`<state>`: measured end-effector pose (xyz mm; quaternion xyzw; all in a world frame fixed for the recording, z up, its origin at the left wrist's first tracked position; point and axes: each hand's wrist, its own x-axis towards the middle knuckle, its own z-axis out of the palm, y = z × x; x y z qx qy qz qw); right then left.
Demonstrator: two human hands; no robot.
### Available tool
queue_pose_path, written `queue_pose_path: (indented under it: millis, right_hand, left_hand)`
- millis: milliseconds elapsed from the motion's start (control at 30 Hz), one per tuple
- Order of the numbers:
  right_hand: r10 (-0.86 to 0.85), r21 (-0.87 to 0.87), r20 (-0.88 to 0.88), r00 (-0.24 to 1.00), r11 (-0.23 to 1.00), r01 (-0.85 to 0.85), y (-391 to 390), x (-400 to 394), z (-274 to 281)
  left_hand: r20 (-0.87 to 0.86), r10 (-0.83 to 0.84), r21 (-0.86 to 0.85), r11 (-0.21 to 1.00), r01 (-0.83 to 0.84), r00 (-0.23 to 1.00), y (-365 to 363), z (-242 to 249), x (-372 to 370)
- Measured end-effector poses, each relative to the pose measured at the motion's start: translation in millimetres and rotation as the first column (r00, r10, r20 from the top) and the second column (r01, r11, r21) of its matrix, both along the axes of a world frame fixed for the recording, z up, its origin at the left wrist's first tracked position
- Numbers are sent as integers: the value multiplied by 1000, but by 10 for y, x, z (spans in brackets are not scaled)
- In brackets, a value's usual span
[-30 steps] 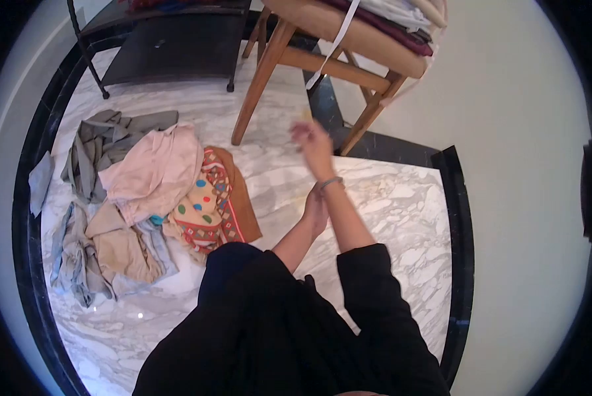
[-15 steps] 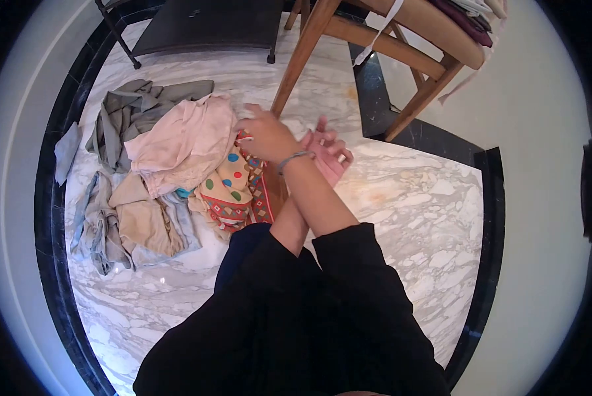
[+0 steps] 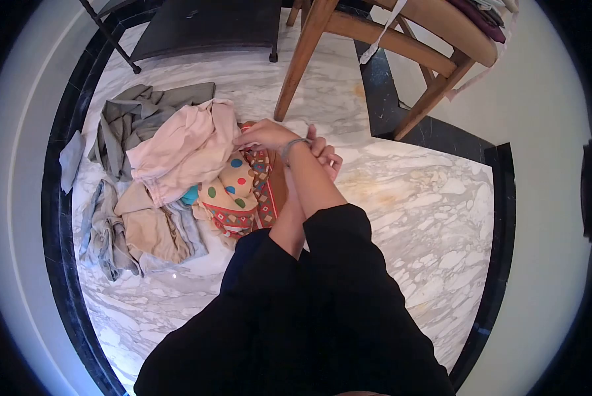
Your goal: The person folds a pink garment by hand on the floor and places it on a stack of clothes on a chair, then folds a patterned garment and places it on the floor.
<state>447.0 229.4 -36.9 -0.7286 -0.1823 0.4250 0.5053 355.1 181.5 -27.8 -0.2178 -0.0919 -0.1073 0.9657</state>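
My forearms cross, the right one over the left. My right hand (image 3: pixel 267 134), with a grey band at its wrist, reaches left, and its fingertips close on the edge of a pale pink garment (image 3: pixel 187 148). Turned palm up, my left hand (image 3: pixel 325 156) sits to the right, partly behind the right wrist. Its fingers are bent and somewhat apart, with nothing visible in them. Below the pink garment lies a cream cloth with coloured dots and a red patterned border (image 3: pixel 233 188). A brown piece (image 3: pixel 281 187) shows beside it, partly behind my arm.
A grey-green garment (image 3: pixel 127 122), a beige cloth (image 3: pixel 152 228) and grey-blue clothes (image 3: pixel 101 228) lie on the marble floor (image 3: pixel 401 218). A wooden chair (image 3: pixel 307 59) with folded cloth on it and a dark low shelf (image 3: pixel 207 30) stand ahead. A pale cloth (image 3: pixel 71 162) rests by the left wall.
My right hand has come down slightly and closed at the pink garment's edge. The left hand's fingers have curled in from a wider spread. The view has shifted slightly.
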Motion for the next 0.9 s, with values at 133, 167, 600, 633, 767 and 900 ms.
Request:
queue_pose_path:
  millis: [133,167,600,633,767,900]
  right_hand:
    - [-313,162,-233,921,921,354,-319,-100,115]
    - [-406,154,-275,872,876,457,-401,-93,20]
    - [-357,-266,-144,923,912,311,-1464,-611,718]
    - [-349,-146,-79,934,931,336,-1590,-706,820]
    - [-742,468,-115,660,546,695,-2450,-1335,865]
    - [-982,632,-181,-58,-162,758,-3385,-2272,778]
  left_hand:
    - [-75,-78,16,997,79,994,-209,4,-122]
    - [-75,-96,12,995,97,993,-258,-4,-141]
    - [41,-581,317,779,541,813,-876,228,-518]
    - [45,-588,476,723,501,807,-949,198,-557]
    - [-322,-472,876,179,447,821,-1003,649,-880]
    - [-39,-495,996,-90,-6,868,-1029,533,-794]
